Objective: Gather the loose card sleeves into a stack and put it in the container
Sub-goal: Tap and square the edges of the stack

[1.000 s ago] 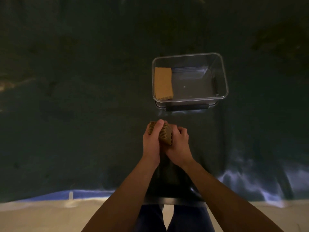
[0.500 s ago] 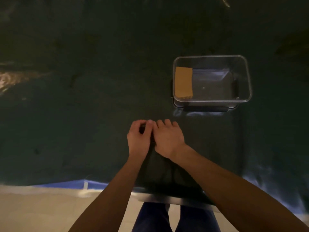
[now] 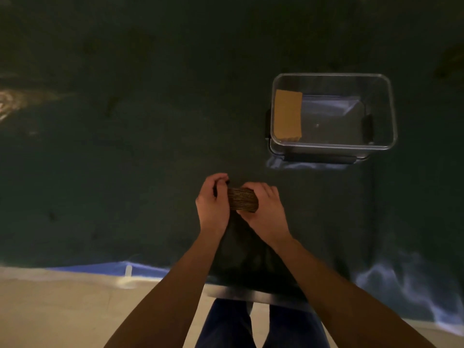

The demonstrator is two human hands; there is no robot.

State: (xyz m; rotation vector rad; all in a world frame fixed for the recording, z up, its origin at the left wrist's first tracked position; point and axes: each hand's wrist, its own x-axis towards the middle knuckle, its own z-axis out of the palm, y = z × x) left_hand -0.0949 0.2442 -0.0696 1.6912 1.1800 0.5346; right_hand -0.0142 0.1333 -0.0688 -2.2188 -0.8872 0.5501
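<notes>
Brown sleeve stack edge-up, clear container — seemingly one stack inside

No legible text, label, brand, number or sign appears anywhere in the view. The clear container carries no readable marking on its walls or rim. The tan stack lying inside it shows a plain face. The stack of sleeves shows only its layered edges, with no print that can be made out. The dark surface bears no lettering, and the dim light leaves any fine marks too faint to read.
</notes>
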